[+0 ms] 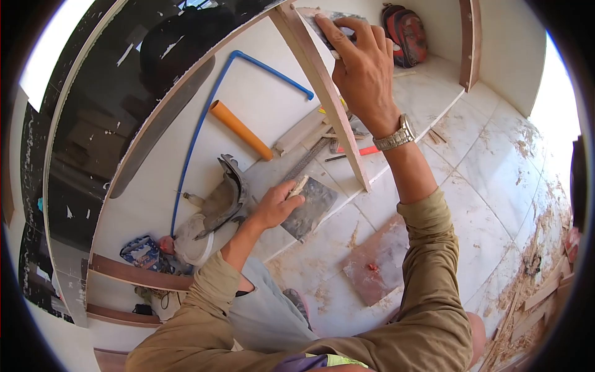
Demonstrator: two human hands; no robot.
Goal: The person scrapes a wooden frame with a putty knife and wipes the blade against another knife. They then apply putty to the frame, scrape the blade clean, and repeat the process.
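My left hand (279,205) is closed on a small pale handle or strip above a dark, smeared square plate (310,209), low at the centre. Raised at the top, my right hand (362,62), with a metal watch at its wrist, grips a grey-smeared flat tool (328,28). That tool is near the upper end of a wooden upright (328,93); whether they touch is unclear. The fingers partly cover the tool.
A blue pipe (207,118) and an orange tube (242,130) are left of the upright. A dusty reddish board (376,260) lies on the tiles. A backpack (404,36) stands at the back; wood scraps (539,297) lie right. Glossy black panels (93,136) curve along the left.
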